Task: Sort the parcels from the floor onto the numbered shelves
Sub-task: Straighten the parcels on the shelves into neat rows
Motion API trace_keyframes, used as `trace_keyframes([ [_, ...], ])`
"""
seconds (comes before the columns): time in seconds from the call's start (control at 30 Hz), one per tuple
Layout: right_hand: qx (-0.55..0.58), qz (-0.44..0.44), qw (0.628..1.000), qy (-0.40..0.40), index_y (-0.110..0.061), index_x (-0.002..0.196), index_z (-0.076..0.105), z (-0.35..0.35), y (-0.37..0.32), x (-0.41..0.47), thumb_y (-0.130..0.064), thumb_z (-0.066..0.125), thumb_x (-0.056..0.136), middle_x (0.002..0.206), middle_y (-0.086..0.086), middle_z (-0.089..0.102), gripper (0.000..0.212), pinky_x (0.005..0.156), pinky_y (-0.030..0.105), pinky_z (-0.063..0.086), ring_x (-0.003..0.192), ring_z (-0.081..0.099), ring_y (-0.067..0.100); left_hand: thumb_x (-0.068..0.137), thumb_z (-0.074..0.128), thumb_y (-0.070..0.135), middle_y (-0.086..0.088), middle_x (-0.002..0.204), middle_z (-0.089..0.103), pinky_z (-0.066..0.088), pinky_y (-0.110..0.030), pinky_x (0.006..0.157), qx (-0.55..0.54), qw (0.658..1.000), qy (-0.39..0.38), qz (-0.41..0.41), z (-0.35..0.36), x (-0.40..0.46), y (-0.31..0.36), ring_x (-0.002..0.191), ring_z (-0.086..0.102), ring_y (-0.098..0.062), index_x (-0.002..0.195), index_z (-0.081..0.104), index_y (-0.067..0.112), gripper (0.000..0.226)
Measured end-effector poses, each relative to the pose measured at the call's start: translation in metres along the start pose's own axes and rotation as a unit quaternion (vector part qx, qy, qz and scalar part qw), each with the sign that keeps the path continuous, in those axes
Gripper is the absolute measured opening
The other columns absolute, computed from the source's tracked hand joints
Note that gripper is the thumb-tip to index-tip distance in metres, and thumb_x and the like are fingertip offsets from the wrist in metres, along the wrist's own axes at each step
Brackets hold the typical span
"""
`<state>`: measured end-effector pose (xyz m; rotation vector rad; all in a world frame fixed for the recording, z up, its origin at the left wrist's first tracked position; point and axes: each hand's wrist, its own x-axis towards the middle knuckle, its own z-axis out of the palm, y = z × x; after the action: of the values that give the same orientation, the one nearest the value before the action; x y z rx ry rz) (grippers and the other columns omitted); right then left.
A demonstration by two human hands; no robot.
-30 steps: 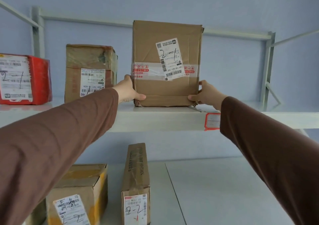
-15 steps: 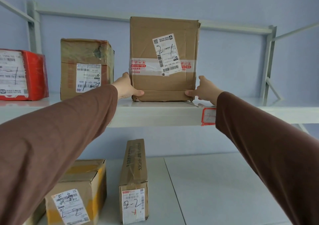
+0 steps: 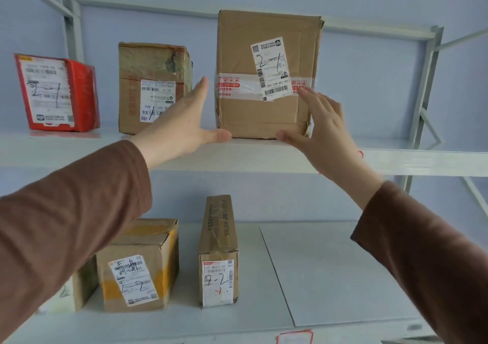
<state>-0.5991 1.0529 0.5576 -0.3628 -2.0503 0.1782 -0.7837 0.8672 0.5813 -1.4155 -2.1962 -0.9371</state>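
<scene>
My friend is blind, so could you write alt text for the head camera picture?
Two open hands, left hand and right hand, flank a tall brown cardboard parcel standing on the white upper shelf. Smaller parcels stand nearby and below.

A pale blue wall [image 3: 369, 84] fills the far side behind a white metal shelving rack [image 3: 427, 79], its uprights at left and right, evenly lit.

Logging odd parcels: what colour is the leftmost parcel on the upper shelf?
Red, with a white label; head view shows the parcel.
</scene>
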Motion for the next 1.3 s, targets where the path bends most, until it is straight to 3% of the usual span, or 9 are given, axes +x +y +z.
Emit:
trace_keyframes([
  [0.1, 0.031, -0.057, 0.998, 0.023, -0.019, 0.158, 0.036, 0.013, -0.027, -0.035, -0.046, 0.075, 0.089, 0.163, -0.004, 0.035, 0.084, 0.121, 0.032, 0.023, 0.151, 0.022, 0.017, 0.082, 0.073, 0.059, 0.018, 0.170, -0.004, 0.012, -0.029, 0.124, -0.002, 1.000, 0.010, 0.029, -0.005, -0.043, -0.012, 0.156, 0.008, -0.006, 0.162, -0.009, 0.038, 0.117],
  [0.27, 0.074, -0.103, 0.992, -0.004, -0.019, 0.156, 0.041, 0.058, -0.070, -0.083, -0.043, 0.074, 0.090, 0.160, -0.004, 0.039, 0.077, 0.118, 0.028, 0.025, 0.147, 0.030, 0.018, 0.085, 0.072, 0.053, 0.025, 0.168, -0.006, -0.004, -0.007, 0.112, 0.018, 0.998, 0.036, 0.051, -0.003, -0.112, -0.050, 0.147, -0.005, 0.014, 0.163, -0.006, 0.039, 0.111],
  [0.37, 0.111, -0.109, 0.987, -0.044, -0.019, 0.154, 0.043, 0.097, -0.091, -0.114, -0.041, 0.074, 0.091, 0.159, -0.002, 0.041, 0.074, 0.118, 0.030, 0.029, 0.145, 0.034, 0.019, 0.086, 0.071, 0.050, 0.019, 0.170, 0.001, -0.006, 0.000, 0.111, 0.055, 0.994, 0.052, 0.074, -0.003, -0.154, -0.085, 0.146, -0.006, 0.016, 0.164, 0.001, 0.034, 0.106],
  [0.6, 0.145, -0.007, 0.977, -0.157, -0.023, 0.155, 0.041, 0.207, -0.126, -0.174, -0.037, 0.075, 0.090, 0.160, -0.006, 0.039, 0.075, 0.119, 0.030, 0.027, 0.146, 0.030, 0.014, 0.087, 0.074, 0.039, 0.005, 0.168, 0.022, 0.011, -0.017, 0.123, 0.051, 0.997, 0.043, 0.032, 0.011, -0.223, -0.205, 0.154, 0.018, -0.007, 0.164, 0.018, 0.022, 0.097],
  [0.73, 0.173, 0.066, 0.966, -0.182, -0.026, 0.155, 0.040, 0.268, -0.144, -0.196, -0.042, 0.072, 0.092, 0.160, -0.010, 0.037, 0.072, 0.116, 0.023, 0.025, 0.147, 0.029, 0.007, 0.086, 0.079, 0.034, 0.002, 0.169, 0.021, 0.009, -0.016, 0.121, 0.039, 0.999, 0.023, -0.017, 0.023, -0.241, -0.281, 0.155, 0.017, -0.014, 0.164, 0.019, 0.021, 0.099],
  [0.87, 0.205, 0.081, 0.964, -0.150, -0.021, 0.146, 0.051, 0.317, -0.180, -0.221, -0.031, 0.074, 0.094, 0.150, -0.007, 0.050, 0.059, 0.114, 0.020, 0.032, 0.140, 0.040, 0.004, 0.083, 0.082, 0.033, -0.002, 0.169, 0.020, 0.004, -0.010, 0.118, 0.009, 0.997, 0.013, -0.070, 0.035, -0.257, -0.350, 0.156, 0.016, -0.017, 0.163, 0.021, 0.021, 0.101],
  [1.03, 0.234, 0.109, 0.947, -0.192, -0.018, 0.153, 0.043, 0.378, -0.223, -0.240, -0.028, 0.072, 0.096, 0.156, -0.002, 0.047, 0.065, 0.119, 0.029, 0.035, 0.145, 0.039, 0.011, 0.083, 0.084, 0.030, 0.002, 0.172, 0.010, 0.012, -0.030, 0.125, -0.050, 0.989, -0.002, -0.141, 0.053, -0.273, -0.400, 0.157, 0.010, -0.013, 0.164, 0.010, 0.027, 0.109],
  [1.2, 0.248, 0.207, 0.907, -0.269, -0.016, 0.163, 0.018, 0.439, -0.243, -0.236, -0.022, 0.064, 0.101, 0.166, 0.002, 0.034, 0.078, 0.115, 0.021, 0.024, 0.151, 0.032, 0.017, 0.083, 0.085, 0.029, 0.005, 0.169, 0.021, 0.033, -0.043, 0.122, -0.140, 0.963, -0.038, -0.226, 0.075, -0.273, -0.431, 0.148, 0.037, -0.016, 0.162, 0.000, 0.038, 0.117],
  [1.3, 0.229, 0.234, 0.904, -0.274, -0.016, 0.163, 0.016, 0.469, -0.243, -0.229, -0.017, 0.062, 0.100, 0.152, 0.008, 0.053, 0.078, 0.111, 0.037, 0.044, 0.136, 0.053, 0.026, 0.084, 0.084, 0.023, 0.002, 0.159, 0.042, 0.047, -0.036, 0.111, -0.170, 0.954, -0.059, -0.238, 0.084, -0.269, -0.440, 0.131, 0.055, -0.013, 0.161, 0.004, 0.037, 0.112],
])
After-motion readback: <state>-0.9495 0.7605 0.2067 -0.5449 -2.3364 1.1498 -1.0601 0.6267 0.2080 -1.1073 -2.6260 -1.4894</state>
